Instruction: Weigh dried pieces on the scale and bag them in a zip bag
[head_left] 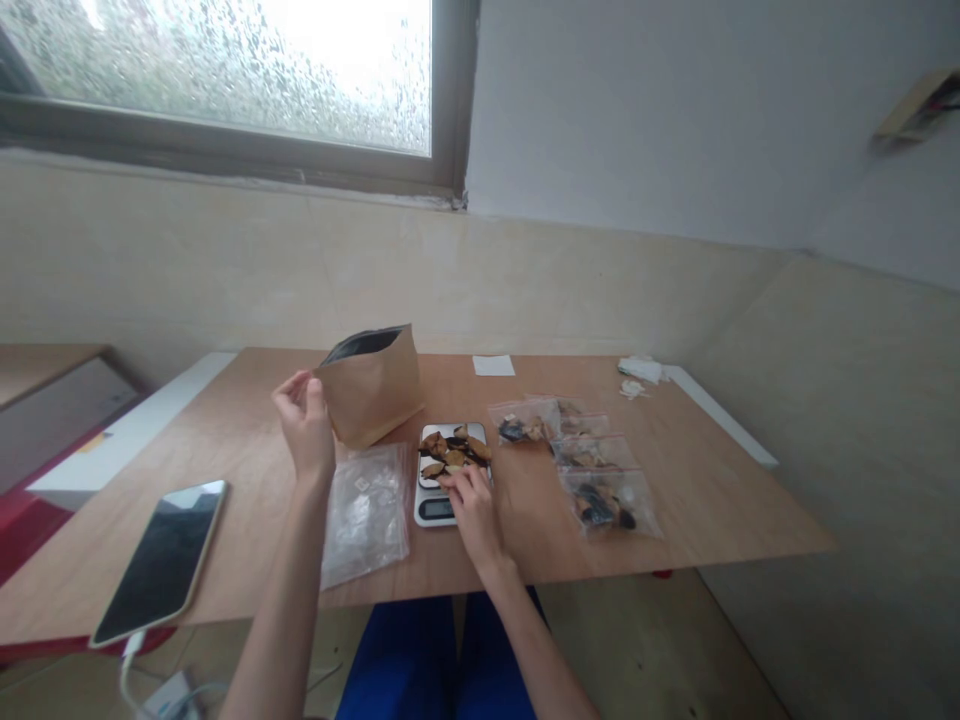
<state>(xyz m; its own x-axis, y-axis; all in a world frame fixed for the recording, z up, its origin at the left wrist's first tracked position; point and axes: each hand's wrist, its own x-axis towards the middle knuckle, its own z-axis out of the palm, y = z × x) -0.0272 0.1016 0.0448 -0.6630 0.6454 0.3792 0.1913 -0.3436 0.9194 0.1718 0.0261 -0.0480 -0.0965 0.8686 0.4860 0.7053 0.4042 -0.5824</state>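
Observation:
A brown paper pouch [375,390] stands open-mouthed at the back left of the table, and my left hand [307,425] pinches its left upper edge. Brown and dark dried pieces [452,447] lie on the plate of a white kitchen scale [454,508]. Over the scale's front right part is my right hand [474,505], fingers together at the nearest pieces; what they hold, if anything, is too small to tell. Flat clear zip bags [366,515] lie left of the scale. To its right are several filled clear bags [606,500] with similar pieces.
A phone [163,560] with a white cable lies at the table's front left. A white paper square [493,366] is near the back edge, and crumpled white material [641,371] lies at the back right. The wooden table [720,500] meets a tiled wall behind.

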